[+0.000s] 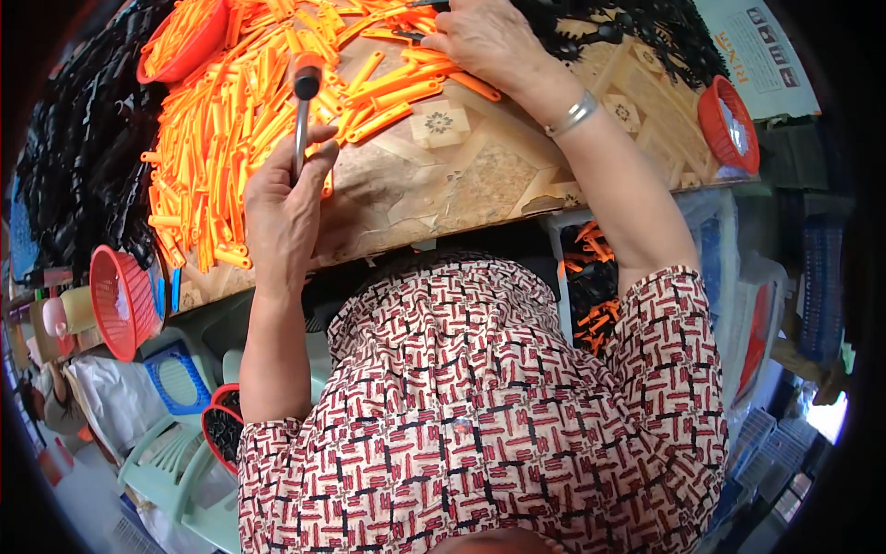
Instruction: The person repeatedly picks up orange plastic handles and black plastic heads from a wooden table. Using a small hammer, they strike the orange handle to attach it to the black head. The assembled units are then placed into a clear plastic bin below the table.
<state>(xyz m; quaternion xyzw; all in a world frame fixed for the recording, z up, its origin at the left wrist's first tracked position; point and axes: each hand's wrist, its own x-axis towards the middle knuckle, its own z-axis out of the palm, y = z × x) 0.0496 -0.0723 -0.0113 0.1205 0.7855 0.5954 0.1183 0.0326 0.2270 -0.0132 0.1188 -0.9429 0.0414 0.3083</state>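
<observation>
My left hand (284,198) is closed around what looks like a small mallet (303,115), with a silver shaft and an orange-and-black head standing above my fist. Beside that hand spreads a large heap of orange plastic handles (208,157), slim and with a hole at one end. My right hand (494,46), with a silver bracelet on its wrist, is over the far side of the table (517,166). Its fingers are curled down among orange handles and thin dark pieces; what they grip is partly hidden by the hand.
Black plastic parts are piled at the far left (78,157) and far right (637,32). Red baskets stand at the left edge (123,303), on the heap (198,55) and at the right corner (729,125). Below the table, a bin holds orange-and-black pieces (592,295). A pale green chair (166,480) stands lower left.
</observation>
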